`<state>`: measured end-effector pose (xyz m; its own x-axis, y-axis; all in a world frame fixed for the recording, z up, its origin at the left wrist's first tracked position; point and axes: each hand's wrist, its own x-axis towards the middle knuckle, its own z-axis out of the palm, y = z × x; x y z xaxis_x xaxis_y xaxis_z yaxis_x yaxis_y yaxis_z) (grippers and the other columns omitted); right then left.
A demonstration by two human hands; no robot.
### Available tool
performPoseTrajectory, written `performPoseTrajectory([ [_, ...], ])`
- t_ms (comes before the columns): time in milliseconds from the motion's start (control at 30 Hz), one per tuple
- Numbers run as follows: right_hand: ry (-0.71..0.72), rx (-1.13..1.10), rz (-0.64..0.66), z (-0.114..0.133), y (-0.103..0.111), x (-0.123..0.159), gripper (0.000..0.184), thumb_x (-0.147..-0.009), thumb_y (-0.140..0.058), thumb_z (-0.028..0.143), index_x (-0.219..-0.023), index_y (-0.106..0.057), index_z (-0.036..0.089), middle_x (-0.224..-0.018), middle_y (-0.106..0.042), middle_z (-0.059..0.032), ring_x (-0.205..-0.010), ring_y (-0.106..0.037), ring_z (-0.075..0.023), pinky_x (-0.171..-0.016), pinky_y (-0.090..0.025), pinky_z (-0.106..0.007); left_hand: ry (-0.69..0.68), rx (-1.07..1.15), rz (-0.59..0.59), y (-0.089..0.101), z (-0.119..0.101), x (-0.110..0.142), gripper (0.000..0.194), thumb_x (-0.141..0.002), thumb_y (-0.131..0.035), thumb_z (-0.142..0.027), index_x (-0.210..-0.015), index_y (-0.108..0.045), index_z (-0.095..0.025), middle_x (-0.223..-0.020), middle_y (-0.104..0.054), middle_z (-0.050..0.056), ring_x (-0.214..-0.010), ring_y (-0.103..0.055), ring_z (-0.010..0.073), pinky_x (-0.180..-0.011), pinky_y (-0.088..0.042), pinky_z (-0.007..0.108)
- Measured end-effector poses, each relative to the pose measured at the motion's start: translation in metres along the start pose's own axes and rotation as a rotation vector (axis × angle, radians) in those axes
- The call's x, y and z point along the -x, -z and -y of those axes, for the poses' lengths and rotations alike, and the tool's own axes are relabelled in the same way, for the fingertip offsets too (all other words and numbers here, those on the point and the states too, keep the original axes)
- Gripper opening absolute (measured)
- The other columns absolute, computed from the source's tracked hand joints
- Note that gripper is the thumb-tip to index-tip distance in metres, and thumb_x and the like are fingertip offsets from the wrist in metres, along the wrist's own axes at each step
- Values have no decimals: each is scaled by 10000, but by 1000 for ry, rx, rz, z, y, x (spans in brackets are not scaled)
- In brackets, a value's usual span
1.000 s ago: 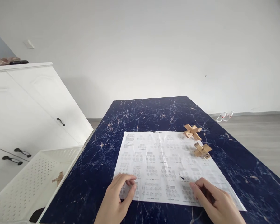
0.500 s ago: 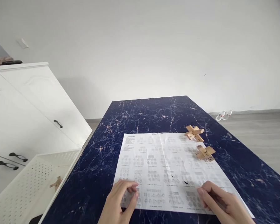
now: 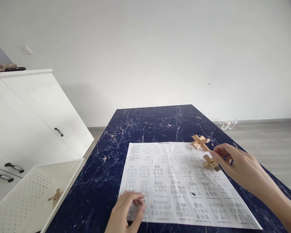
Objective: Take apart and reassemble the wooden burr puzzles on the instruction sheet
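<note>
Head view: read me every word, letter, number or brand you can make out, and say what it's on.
"G": on the nearer wooden block cross; its other marks are too small to be sure of.
Farther wooden block cross: marks present, too small to tell.
Printed sheet: heading, paragraphs and captions, all too small or blurred.
No brand can be read.

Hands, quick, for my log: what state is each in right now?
Left hand: loosely open, empty.
Right hand: bent fingers at a wooden cross; grip cannot be told.
</note>
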<state>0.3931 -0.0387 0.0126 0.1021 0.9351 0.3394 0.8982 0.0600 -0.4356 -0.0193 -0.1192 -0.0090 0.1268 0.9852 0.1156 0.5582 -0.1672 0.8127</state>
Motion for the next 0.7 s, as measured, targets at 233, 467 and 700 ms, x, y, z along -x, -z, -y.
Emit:
performPoseTrajectory([
  [233, -76, -111, 61, -26, -18, -49, 533, -971, -557, 681, -1239, -613, 223, -1150, -781, -158, -876, -773, -309, -710, -563, -388, -25, -8, 33, 1, 3, 1, 211, -1038, -619, -462, -1088, -736, -294, -991, -739, 47, -952, -714, 243, -912, -582, 350],
  [467, -221, -110, 261, -47, -36, -84, 582, -947, -513, 775, -1084, -640, 223, -734, -769, -87, -577, -705, -264, -594, -478, -383, -28, -31, 98, 5, 1, 1, 190, -1054, -598, -418, -1114, -720, -285, -1019, -740, 49, -974, -718, 245, -937, -583, 371],
  [700, -219, -261, 302, -38, -45, -88, 470, -924, -574, 686, -1016, -629, 228, -689, -765, -56, -591, -715, -253, -598, -504, -361, -13, -4, 53, 2, 1, 3, 183, -1049, -603, -415, -1110, -729, -298, -1004, -739, 37, -961, -720, 239, -935, -583, 371],
])
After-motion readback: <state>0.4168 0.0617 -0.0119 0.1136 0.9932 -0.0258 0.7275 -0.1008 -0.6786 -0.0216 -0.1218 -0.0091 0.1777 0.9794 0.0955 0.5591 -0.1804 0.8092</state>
